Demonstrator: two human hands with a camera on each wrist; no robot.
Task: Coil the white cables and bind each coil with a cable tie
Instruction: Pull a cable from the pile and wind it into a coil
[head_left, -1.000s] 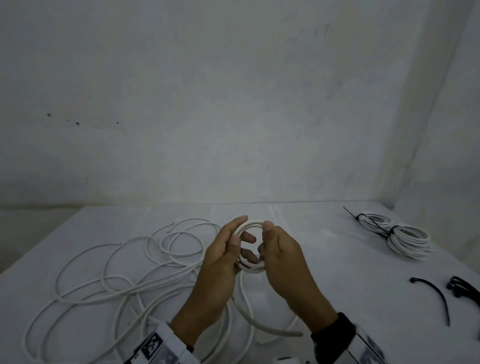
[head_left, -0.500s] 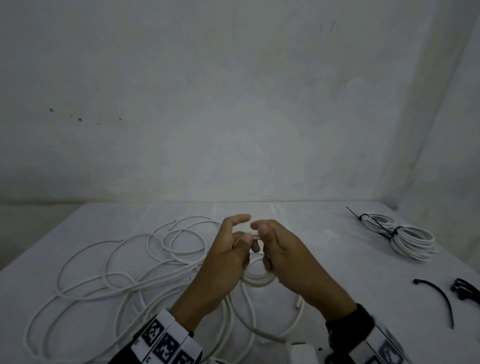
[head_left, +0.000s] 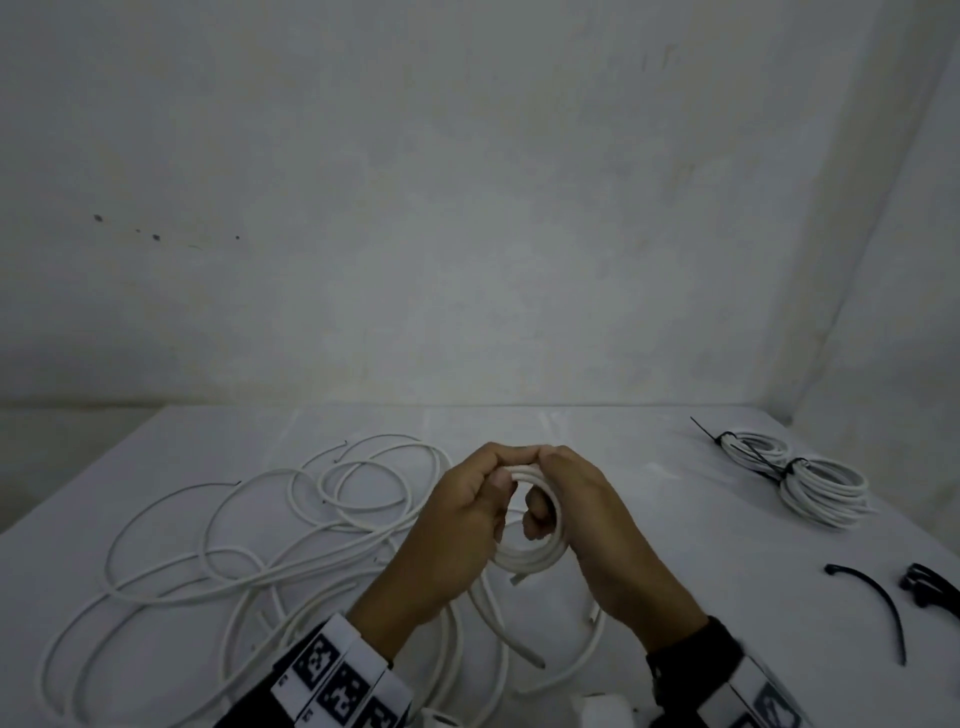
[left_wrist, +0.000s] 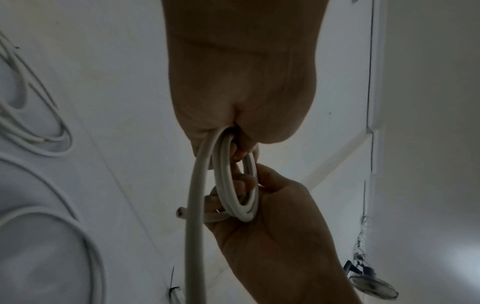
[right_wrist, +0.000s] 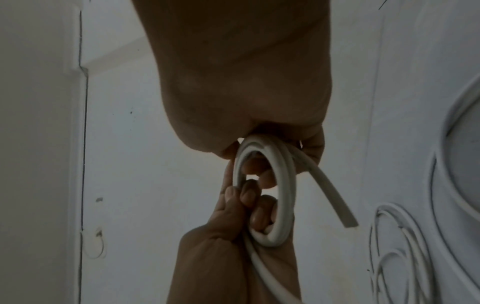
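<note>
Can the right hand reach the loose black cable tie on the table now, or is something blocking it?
Probably not yet. The way to the loose black cable tie looks free, but the right hand is busy: it grips the small white coil together with the left hand. It must let go first.

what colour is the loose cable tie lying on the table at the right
Black. The loose cable tie shows best in the head view.

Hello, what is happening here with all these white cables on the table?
A person is winding a white cable into a small coil. The left hand and the right hand both grip the coil above the table. More loose cable lies to the left. Two finished coils, already bound with black ties, lie far right, and a spare cable tie waits nearby.
</note>
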